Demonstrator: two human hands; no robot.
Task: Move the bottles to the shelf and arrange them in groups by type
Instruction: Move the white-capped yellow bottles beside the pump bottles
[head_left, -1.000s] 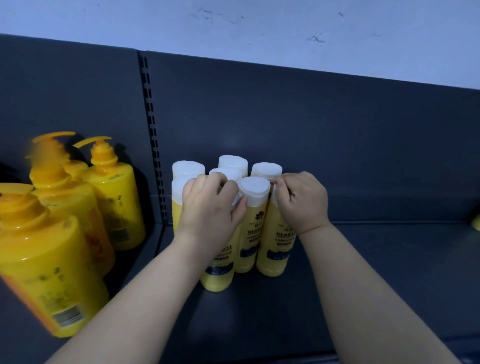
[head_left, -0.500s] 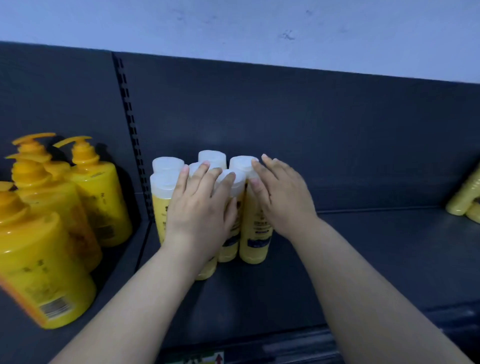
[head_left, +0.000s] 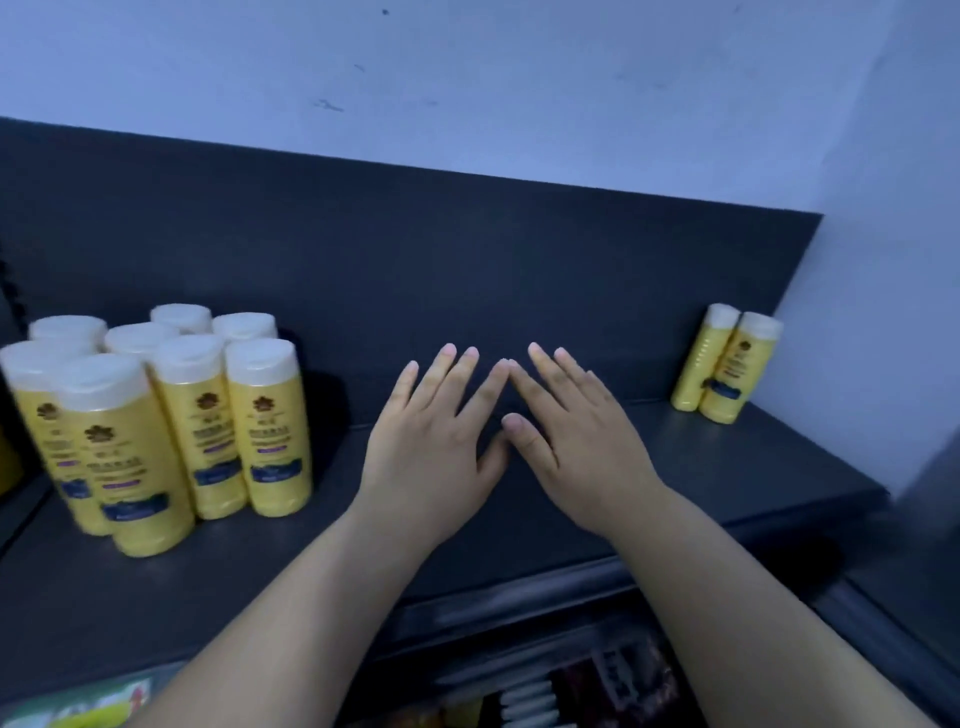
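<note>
The left hand and right hand are held flat, fingers spread, nothing gripped, above the shelf. The bottle cluster stands at left, two bottles far right; either group may be toppled by a careless reach.

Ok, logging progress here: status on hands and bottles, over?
Left hand and right hand open, empty, over shelf. Bottle cluster grouped left; bottle pair standing far right. Nothing blocking.

Bare left hand, right hand, forearms.
</note>
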